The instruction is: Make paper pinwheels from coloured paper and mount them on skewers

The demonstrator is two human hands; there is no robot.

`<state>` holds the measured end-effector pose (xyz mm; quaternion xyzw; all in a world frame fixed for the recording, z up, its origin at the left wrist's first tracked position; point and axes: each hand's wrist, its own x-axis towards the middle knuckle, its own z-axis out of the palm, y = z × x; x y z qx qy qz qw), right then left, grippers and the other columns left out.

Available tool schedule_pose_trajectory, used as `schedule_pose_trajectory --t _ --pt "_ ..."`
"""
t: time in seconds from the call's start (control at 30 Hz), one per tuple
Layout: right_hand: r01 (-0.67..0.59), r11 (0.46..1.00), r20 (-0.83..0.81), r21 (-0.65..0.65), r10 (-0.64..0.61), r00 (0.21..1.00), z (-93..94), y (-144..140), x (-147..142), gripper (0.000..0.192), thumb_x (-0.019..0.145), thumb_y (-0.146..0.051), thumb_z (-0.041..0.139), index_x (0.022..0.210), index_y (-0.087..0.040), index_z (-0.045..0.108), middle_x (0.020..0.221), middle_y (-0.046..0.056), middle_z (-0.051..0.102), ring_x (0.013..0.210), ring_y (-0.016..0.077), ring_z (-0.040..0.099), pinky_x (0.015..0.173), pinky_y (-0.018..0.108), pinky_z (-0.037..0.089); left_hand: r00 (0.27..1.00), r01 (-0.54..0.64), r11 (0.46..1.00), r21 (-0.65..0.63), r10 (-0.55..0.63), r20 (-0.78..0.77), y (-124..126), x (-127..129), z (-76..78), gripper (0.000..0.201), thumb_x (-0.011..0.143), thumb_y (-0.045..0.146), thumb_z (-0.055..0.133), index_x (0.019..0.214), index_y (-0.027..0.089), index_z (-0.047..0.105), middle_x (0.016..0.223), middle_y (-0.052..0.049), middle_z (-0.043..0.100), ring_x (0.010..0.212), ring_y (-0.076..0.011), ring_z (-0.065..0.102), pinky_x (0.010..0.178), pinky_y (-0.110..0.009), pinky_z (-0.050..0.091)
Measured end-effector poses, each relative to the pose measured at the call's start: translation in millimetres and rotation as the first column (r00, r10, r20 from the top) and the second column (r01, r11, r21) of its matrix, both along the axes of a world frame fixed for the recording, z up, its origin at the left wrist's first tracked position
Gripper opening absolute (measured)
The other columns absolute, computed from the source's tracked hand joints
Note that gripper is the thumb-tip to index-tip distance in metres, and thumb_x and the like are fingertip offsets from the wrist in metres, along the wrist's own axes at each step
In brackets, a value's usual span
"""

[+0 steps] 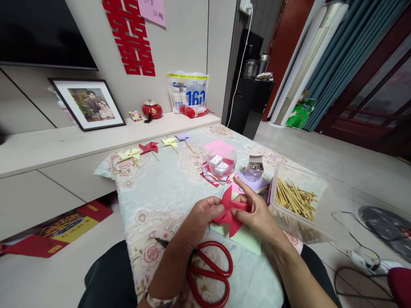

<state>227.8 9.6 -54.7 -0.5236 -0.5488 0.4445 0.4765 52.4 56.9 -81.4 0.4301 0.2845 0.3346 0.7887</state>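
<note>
Between my two hands is a red paper pinwheel (231,216) with its blades folded in toward the centre. My left hand (205,216) pinches its left side with thumb and fingers. On the right side my right hand (257,211) grips it, thumb near the centre and index finger stretched out. Light green paper (247,241) lies on the table beneath them. Red-handled scissors (210,273) rest under my left forearm, which hides part of them. A clear box of wooden sticks (297,201) stands right of my right hand.
A small open box of metal pins (256,164) stands on a round container. Behind my hands is a clear tub (221,164) with small white boxes. Finished pinwheels on sticks, one a red pinwheel (149,148), lie at the far left. Pink paper (220,146) lies farther back.
</note>
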Motion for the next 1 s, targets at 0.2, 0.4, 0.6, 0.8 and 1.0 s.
schedule_pose_trajectory --t 0.2,0.4,0.6,0.8,1.0 --pt "0.212 0.976 -0.193 0.04 -0.201 0.96 -6.7 6.6 -12.5 0.094 0.072 -0.025 0.069 0.156 -0.017 0.029 0.072 -0.006 0.056 0.058 0.0114 0.05 0.055 0.025 0.038 0.99 -0.071 0.997 -0.003 0.071 0.119 -4.5 8.9 3.3 0.026 0.071 0.033 0.081 0.086 0.017 0.067 0.072 0.0 0.065 0.062 -0.012 0.055 0.063 -0.024 0.045" --pt "0.289 0.951 -0.219 0.106 -0.261 0.94 -17.1 6.6 -23.2 0.084 0.076 -0.025 0.07 0.153 -0.016 0.036 0.067 -0.008 0.048 0.059 0.0114 0.045 0.057 0.025 0.036 0.974 -0.172 0.985 -0.015 0.172 0.147 -8.2 24.5 -1.3 0.027 0.069 0.03 0.083 0.087 0.013 0.071 0.078 -0.004 0.073 0.073 -0.0174 0.064 0.076 -0.03 0.05" --pt "0.286 0.948 -0.25 0.139 -0.246 0.937 -19.6 6.5 -28.6 0.078 0.077 -0.021 0.07 0.15 -0.016 0.042 0.066 -0.008 0.05 0.06 0.0114 0.048 0.058 0.025 0.037 0.962 -0.244 0.97 -0.017 0.244 0.125 -8.2 24.7 -4.0 0.023 0.071 0.028 0.082 0.085 0.011 0.075 0.075 -0.005 0.075 0.074 -0.0206 0.068 0.073 -0.03 0.051" --pt "0.223 0.965 -0.212 0.136 -0.191 0.958 -23.6 6.1 -22.5 0.067 0.08 -0.025 0.071 0.143 -0.021 0.05 0.079 -0.002 0.065 0.069 0.0149 0.059 0.065 0.029 0.046 0.969 -0.208 0.978 -0.028 0.21 0.131 -6.4 21.4 0.0 0.023 0.072 0.028 0.081 0.089 0.013 0.077 0.073 -0.005 0.076 0.073 -0.0214 0.07 0.069 -0.029 0.052" --pt "0.24 0.928 -0.063 0.286 -0.232 0.971 -18.0 7.8 6.7 0.046 0.086 -0.03 0.073 0.13 -0.031 0.063 0.121 0.006 0.069 0.112 0.0252 0.062 0.097 0.042 0.045 0.951 -0.273 0.951 -0.143 0.29 0.111 -2.8 15.6 3.8 0.023 0.068 0.027 0.082 0.084 0.013 0.073 0.069 -0.005 0.076 0.064 -0.0208 0.069 0.063 -0.029 0.052"
